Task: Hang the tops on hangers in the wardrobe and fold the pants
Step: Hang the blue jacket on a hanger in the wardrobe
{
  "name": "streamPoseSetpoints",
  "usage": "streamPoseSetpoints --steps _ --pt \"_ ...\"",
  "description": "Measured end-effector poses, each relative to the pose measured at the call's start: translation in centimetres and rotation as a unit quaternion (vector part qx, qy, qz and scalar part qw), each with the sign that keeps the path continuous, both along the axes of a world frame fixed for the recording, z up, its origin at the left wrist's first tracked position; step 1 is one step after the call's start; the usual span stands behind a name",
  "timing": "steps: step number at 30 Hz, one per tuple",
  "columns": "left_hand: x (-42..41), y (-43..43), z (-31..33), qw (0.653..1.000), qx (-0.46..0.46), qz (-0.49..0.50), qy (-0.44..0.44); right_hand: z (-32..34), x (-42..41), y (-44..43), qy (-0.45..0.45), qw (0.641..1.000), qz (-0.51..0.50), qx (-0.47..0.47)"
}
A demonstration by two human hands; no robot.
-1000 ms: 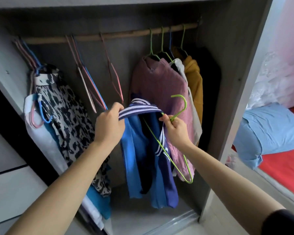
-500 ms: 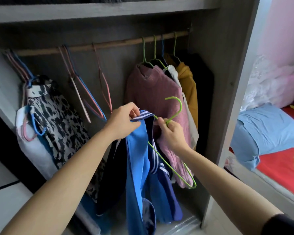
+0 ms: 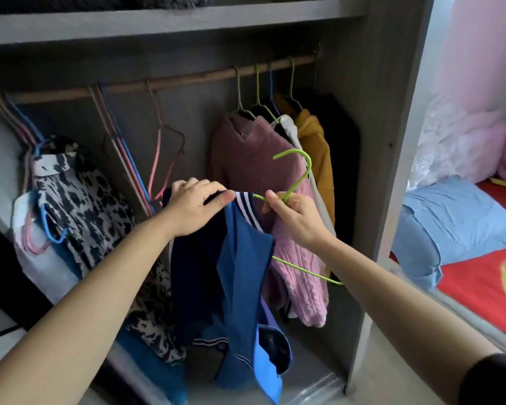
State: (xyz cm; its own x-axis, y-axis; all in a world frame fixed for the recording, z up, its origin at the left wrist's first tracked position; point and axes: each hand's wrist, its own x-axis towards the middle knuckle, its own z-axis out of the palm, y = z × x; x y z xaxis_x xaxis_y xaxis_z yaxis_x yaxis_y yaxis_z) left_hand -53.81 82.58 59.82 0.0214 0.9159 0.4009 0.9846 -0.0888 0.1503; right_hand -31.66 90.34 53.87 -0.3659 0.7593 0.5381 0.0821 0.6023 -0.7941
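Collar (image 3: 244, 200) bunched tighter: left fingers (image 3: 216, 197) pinch one top (image 3: 240, 258), right fingers (image 3: 275, 201) one green hanger (image 3: 308, 167)

We see a bare stretch of rail (image 3: 199, 78) between the lone pink hanger (image 3: 159, 133) and the mauve sweater (image 3: 246, 162) (the widest gap up there). Rightward, hung tops (image 3: 316, 141) crowd up to the wardrobe's side panel (image 3: 392, 127); leftward, slanted hangers (image 3: 127, 160) bar the way.
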Motion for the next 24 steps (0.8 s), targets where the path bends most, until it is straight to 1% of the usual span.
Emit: streamPoseSetpoints --steps 2,4,5,7,8,9,11,12,14,15,16,18,19,22,24 --pt "-0.2 0.3 -0.4 0.999 0.046 0.005 0.018 0.1 -0.1 0.2 -0.032 0.998 -0.021 0.040" --pt "-0.2 0.4 -1.1 0.995 0.096 0.012 -0.004 -0.1 -0.3 0.5 -0.065 0.986 -0.096 0.120" --pt "-0.2 0.4 -1.4 0.992 0.121 0.015 -0.017 -0.4 -0.3 0.7 -0.069 0.970 -0.157 0.173" --pt "-0.2 0.5 -1.9 0.985 0.163 0.027 -0.046 -1.7 -0.2 1.1 -0.050 0.927 -0.265 0.262" --pt "-0.3 0.4 -1.9 0.982 0.174 0.034 -0.063 -2.7 0.1 1.3 -0.042 0.909 -0.298 0.287" --pt "-0.4 0.3 -1.9 0.979 0.183 0.040 -0.078 -3.7 0.4 1.2 -0.043 0.900 -0.314 0.299" --pt "-0.9 0.1 -1.6 0.974 0.197 0.045 -0.106 -6.3 1.4 1.3 -0.072 0.895 -0.320 0.302" --pt "-1.0 -0.1 -1.3 0.970 0.200 0.047 -0.128 -7.5 1.8 1.3 -0.089 0.900 -0.310 0.292" --pt "-0.9 -0.4 -0.8 0.967 0.187 0.058 -0.163 -9.2 2.0 0.7 -0.109 0.931 -0.248 0.244" --pt "-0.8 -0.4 -0.7 0.969 0.175 0.069 -0.160 -9.6 1.8 0.3 -0.111 0.948 -0.206 0.214" --pt "-0.5 -0.4 -0.7 0.972 0.162 0.084 -0.147 -9.8 1.4 -0.2 -0.120 0.957 -0.179 0.196" --pt "0.0 -0.2 -1.0 0.976 0.136 0.116 -0.125 -10.2 0.3 -1.2 -0.156 0.950 -0.175 0.206" --pt "0.3 -0.1 -1.4 0.975 0.127 0.128 -0.129 -10.4 -0.3 -1.6 -0.164 0.945 -0.177 0.221" --pt "0.8 0.4 -2.1 0.960 0.144 0.155 -0.182 -11.1 -1.1 -2.2 -0.130 0.939 -0.168 0.269" --pt "0.9 0.7 -2.4 0.955 0.153 0.163 -0.194 -11.7 -0.9 -2.2 -0.124 0.932 -0.177 0.291"
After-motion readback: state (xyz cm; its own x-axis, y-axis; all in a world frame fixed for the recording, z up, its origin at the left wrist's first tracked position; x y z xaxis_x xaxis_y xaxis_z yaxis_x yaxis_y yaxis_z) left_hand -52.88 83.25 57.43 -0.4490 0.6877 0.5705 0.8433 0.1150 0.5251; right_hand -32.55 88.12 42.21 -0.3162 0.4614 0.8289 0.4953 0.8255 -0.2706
